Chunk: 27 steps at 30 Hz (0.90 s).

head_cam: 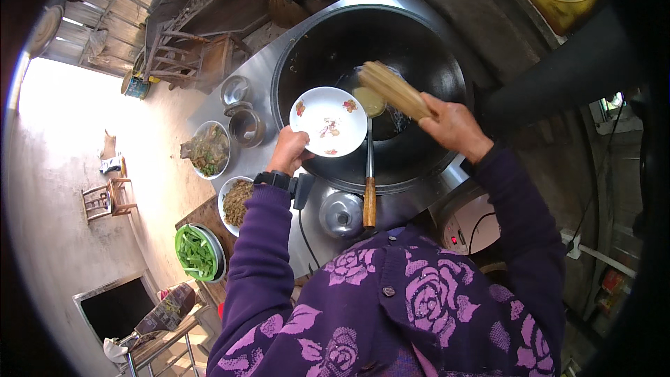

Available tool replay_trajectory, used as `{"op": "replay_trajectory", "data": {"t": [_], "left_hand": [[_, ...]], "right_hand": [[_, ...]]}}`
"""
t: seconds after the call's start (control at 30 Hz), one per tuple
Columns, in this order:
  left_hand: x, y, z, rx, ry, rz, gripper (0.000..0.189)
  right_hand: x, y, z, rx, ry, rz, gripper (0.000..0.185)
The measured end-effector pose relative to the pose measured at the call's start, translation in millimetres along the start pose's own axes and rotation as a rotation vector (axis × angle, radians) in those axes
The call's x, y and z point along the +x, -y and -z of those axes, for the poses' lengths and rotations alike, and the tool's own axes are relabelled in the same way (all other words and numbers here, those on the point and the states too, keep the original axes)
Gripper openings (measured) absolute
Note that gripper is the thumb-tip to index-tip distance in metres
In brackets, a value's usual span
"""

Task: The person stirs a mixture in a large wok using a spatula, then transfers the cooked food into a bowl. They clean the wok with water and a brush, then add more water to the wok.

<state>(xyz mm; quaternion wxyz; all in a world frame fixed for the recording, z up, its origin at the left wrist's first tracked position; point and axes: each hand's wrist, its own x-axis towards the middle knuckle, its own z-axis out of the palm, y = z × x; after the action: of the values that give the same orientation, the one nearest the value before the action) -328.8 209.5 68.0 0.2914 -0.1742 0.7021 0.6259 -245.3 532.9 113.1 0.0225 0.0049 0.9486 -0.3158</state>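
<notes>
My left hand [289, 151] grips the rim of a white plate with floral prints [335, 128], tilted over the near left side of a large black wok [419, 47]. My right hand [454, 124] is closed around a bundled bamboo wok brush [398, 89], blurred, its bristle end above the wok's middle. A ladle with a wooden handle [369, 201] leans across the near rim, its bowl [370, 102] down in the wok between plate and brush. Some liquid shows at the wok's bottom, partly hidden by the brush.
On the steel counter [322, 251] stand a lidded metal pot [341, 214], seasoning jars [247, 128], a bowl of cooked food [209, 152] and a bowl of minced food [236, 204]. A green basket of cut vegetables [196, 252] is at left, a pink rice cooker [473, 228] at right.
</notes>
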Motion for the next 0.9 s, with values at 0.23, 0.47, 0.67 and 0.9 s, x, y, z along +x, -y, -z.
{"op": "replay_trajectory", "data": {"t": [0.23, 0.47, 0.67, 0.9], "left_hand": [[19.2, 20.8, -13.9, -0.103, -0.025, -0.203, 0.042], [40.9, 45.9, 11.6, 0.058, -0.314, -0.579, 0.044], [38.5, 34.4, 1.5, 0.414, -0.482, -0.797, 0.059], [24.9, 31.4, 30.0, -0.098, -0.283, -0.62, 0.046]], "right_hand": [[1.5, 30.2, -47.1, -0.049, 0.08, -0.033, 0.04], [-17.7, 13.0, -12.4, 0.194, -0.068, -0.094, 0.049], [-27.6, 56.3, -39.3, 0.291, 0.319, 0.119, 0.04], [-37.6, -31.5, 6.2, -0.088, -0.062, -0.139, 0.061]]}}
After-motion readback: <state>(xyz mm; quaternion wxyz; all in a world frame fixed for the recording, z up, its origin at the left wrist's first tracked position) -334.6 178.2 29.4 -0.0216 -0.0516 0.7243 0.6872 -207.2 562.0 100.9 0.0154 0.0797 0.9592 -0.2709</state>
